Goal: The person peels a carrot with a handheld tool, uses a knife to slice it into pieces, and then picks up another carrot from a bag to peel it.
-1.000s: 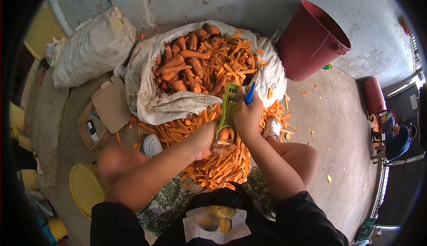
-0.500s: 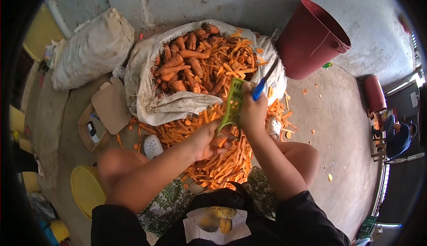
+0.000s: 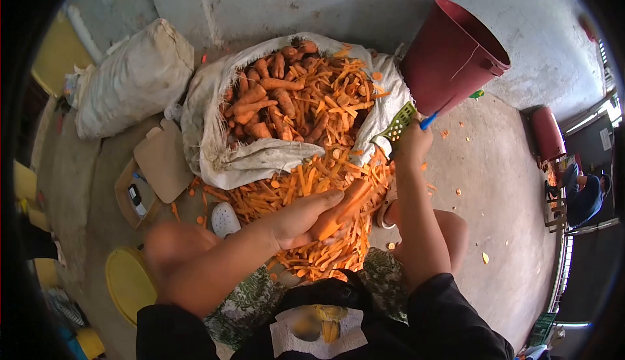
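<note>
My left hand [image 3: 301,220] is closed round a carrot [image 3: 341,211] with its peel partly off, held over a heap of orange carrot peelings [image 3: 325,249]. To the right, my right hand [image 3: 414,145] is closed round a green peeler with a slotted head [image 3: 398,122]. A blue-handled knife [image 3: 428,121] sticks out of the same fist; its blade is hard to make out. The peeler is apart from the carrot. Ahead of both hands lies an open white sack [image 3: 215,158] with whole carrots [image 3: 281,103] and peelings in it.
A dark red bucket [image 3: 437,60] stands tilted by the wall behind the sack. At the left are a full white sack [image 3: 133,80], an open cardboard box [image 3: 159,165] and a yellow lid [image 3: 130,282]. Another person [image 3: 583,197] sits at the far right.
My right hand has moved right and forward with the peeler and knife, away from the carrot. In my left hand, the carrot now shows more fully, pointing up and right.
</note>
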Demonstrator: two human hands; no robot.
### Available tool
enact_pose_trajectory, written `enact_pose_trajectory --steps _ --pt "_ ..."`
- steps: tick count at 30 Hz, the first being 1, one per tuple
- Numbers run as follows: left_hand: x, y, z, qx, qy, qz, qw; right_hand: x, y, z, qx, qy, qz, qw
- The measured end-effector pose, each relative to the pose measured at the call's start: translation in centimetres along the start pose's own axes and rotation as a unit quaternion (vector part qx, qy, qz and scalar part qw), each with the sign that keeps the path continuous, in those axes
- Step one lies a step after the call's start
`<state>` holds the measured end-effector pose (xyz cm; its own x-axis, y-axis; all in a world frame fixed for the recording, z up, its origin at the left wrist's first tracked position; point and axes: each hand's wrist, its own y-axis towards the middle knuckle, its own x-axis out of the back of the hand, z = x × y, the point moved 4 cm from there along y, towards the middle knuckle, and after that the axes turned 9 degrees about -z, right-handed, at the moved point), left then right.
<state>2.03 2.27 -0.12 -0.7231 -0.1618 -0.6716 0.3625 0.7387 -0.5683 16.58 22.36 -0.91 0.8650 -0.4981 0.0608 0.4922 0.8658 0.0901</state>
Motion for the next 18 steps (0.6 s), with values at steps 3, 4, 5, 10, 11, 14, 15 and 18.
enact_pose_trajectory --steps 3,4,5,10,11,14,15,18 --pt "0.7 0.7 -0.8 -0.020 -0.002 -0.025 1.000 -0.4 -3.2 2.2 -0.024 0.052 0.078 0.995" --pt "1.6 1.5 -0.7 -0.022 -0.042 -0.019 0.999 -0.6 -6.1 4.3 -0.072 0.064 0.118 0.988" --pt "2.0 1.9 -0.8 -0.024 -0.081 -0.013 0.996 -0.9 -8.1 5.4 -0.040 0.061 0.153 0.986" --pt "1.5 2.1 -1.4 -0.088 -0.086 0.037 0.992 -1.5 -11.9 5.1 0.008 0.059 0.229 0.972" --pt "1.0 2.0 -1.4 -0.087 -0.085 0.037 0.992 -1.6 -11.8 4.8 0.062 0.014 0.227 0.972" --pt "1.1 1.9 -1.1 -0.067 -0.123 -0.077 0.987 -1.6 -11.8 4.6 0.103 -0.028 0.221 0.969" --pt "1.5 2.2 -1.0 -0.070 -0.095 -0.033 0.992 -1.5 -11.7 4.4 0.089 -0.027 0.217 0.972" --pt "1.4 1.8 0.3 -0.032 -0.046 -0.006 0.998 -1.2 -7.6 3.6 0.082 -0.041 0.124 0.988"
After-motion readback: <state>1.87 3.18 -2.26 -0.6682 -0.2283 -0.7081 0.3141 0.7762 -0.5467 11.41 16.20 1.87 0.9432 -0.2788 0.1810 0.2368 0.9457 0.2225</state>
